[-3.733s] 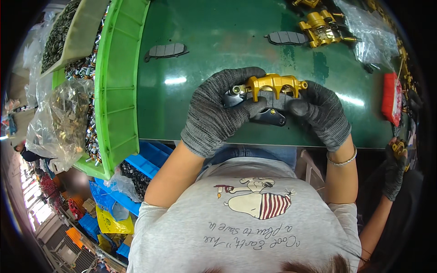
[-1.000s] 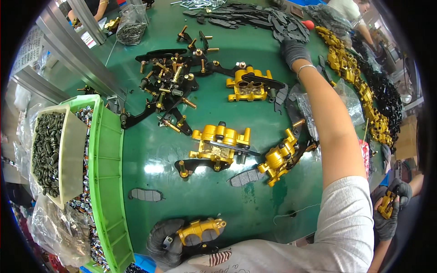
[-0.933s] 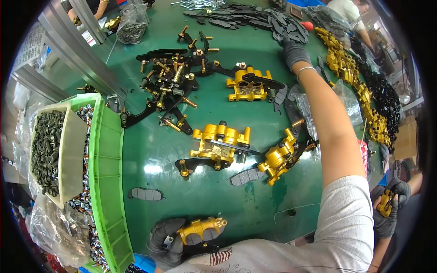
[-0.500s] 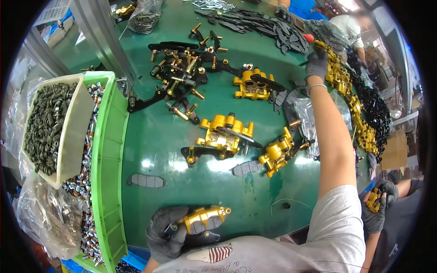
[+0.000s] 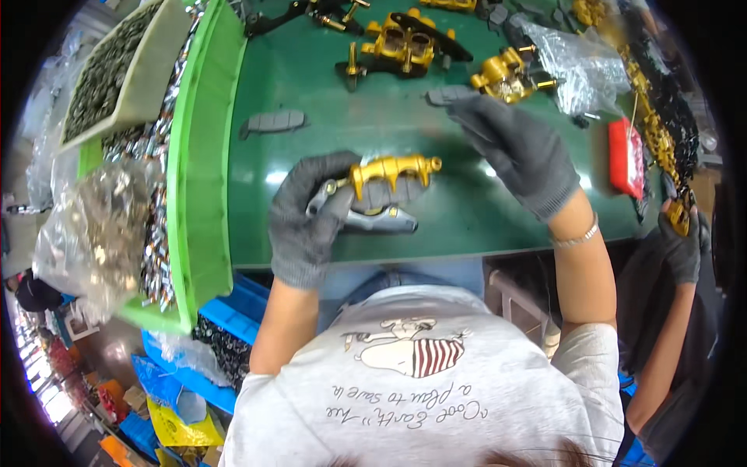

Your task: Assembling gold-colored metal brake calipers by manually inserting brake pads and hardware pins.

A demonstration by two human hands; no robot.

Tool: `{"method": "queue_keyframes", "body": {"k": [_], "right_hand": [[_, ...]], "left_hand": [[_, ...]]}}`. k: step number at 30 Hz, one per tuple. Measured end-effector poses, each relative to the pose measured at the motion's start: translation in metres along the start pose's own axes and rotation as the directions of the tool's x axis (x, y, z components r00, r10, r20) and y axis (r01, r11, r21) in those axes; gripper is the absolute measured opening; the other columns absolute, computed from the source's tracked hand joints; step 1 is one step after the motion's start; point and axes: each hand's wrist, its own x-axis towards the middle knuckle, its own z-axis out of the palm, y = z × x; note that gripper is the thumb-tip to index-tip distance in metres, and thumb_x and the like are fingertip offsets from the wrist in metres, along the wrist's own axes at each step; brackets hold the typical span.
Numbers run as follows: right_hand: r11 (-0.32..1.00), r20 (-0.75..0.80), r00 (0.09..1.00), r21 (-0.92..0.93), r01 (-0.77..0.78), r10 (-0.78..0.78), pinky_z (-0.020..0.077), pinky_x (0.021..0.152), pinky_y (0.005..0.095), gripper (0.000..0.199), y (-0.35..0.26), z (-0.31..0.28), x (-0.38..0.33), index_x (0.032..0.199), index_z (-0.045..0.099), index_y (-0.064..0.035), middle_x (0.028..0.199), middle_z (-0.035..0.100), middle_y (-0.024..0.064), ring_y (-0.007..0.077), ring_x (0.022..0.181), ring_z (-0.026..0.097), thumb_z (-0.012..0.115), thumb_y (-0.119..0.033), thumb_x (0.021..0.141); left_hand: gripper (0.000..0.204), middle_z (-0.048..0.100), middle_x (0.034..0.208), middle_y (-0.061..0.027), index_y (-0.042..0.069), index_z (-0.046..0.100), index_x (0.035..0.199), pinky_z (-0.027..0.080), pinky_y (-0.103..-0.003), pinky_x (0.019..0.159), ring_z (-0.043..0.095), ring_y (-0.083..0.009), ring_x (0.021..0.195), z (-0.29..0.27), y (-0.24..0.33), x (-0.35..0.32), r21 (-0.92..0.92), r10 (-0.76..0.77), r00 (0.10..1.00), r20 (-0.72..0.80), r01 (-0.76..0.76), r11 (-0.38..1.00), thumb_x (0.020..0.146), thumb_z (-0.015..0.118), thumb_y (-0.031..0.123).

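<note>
Head view: the left hand clasps the left end of the gold caliper, which looks heavy, rigid and best held there, over the near part of the green table. Whether the right hand, farther right, grasps anything, I cannot tell. The green crate limits movement left; room opens right toward the red box.

We see a glossy green surface, slightly curved at its near edge, with white patches of light reflected on it. Below it on the right stands a pale stool, partly hidden. Lower left, we make out brownish floor and bright windows.
</note>
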Motion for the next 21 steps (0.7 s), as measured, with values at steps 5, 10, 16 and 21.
{"method": "queue_keyframes", "body": {"k": [5, 10, 16, 21], "right_hand": [[0.852, -0.034, 0.956, -0.463, 0.244, -0.292, 0.0486, 0.073, 0.0298, 0.022, -0.019, 0.010, 0.006, 0.107, 0.060, -0.0056, 0.093, 0.059, 0.0124, 0.0252, 0.078, 0.057, 0.056, -0.007, 0.085], [0.991, -0.010, 0.991, 0.031, -0.132, 0.132, 0.0492, 0.077, 0.0357, 0.028, -0.072, 0.017, -0.025, 0.108, 0.058, -0.0065, 0.098, 0.061, 0.0164, 0.0303, 0.088, 0.060, 0.063, -0.015, 0.081], [0.923, 0.221, 0.960, 0.305, -0.235, 0.172, 0.0500, 0.079, 0.0375, 0.035, -0.083, 0.039, -0.051, 0.109, 0.055, -0.0037, 0.098, 0.061, 0.0196, 0.0313, 0.093, 0.061, 0.066, -0.021, 0.081], [0.974, 0.144, 0.983, 0.183, -0.136, 0.110, 0.0503, 0.078, 0.0372, 0.037, -0.078, 0.054, -0.050, 0.109, 0.054, -0.0019, 0.096, 0.061, 0.0196, 0.0323, 0.092, 0.061, 0.067, -0.019, 0.079]], "left_hand": [[0.030, 0.064, 0.103, -0.0084, 0.002, 0.062, 0.108, 0.045, -0.029, 0.087, 0.059, -0.0183, 0.095, 0.002, -0.003, -0.005, -0.176, -0.007, 1.000, -0.018, 0.003, 0.984, 0.084, 0.061, 0.019], [0.047, 0.062, 0.111, -0.0119, -0.001, 0.057, 0.116, 0.044, -0.032, 0.092, 0.058, -0.0212, 0.103, 0.000, -0.007, -0.008, -0.392, -0.019, 0.998, 0.057, 0.040, 0.919, 0.086, 0.058, 0.035], [0.071, 0.059, 0.117, -0.0146, -0.003, 0.053, 0.120, 0.043, -0.035, 0.095, 0.056, -0.0235, 0.107, -0.007, -0.027, 0.005, -0.419, 0.090, 0.979, 0.180, -0.006, 0.908, 0.082, 0.058, 0.056], [0.079, 0.059, 0.117, -0.0130, -0.002, 0.054, 0.120, 0.042, -0.036, 0.097, 0.056, -0.0232, 0.107, -0.004, -0.012, -0.002, -0.359, 0.141, 0.976, 0.165, -0.074, 0.930, 0.070, 0.069, 0.058]]}}
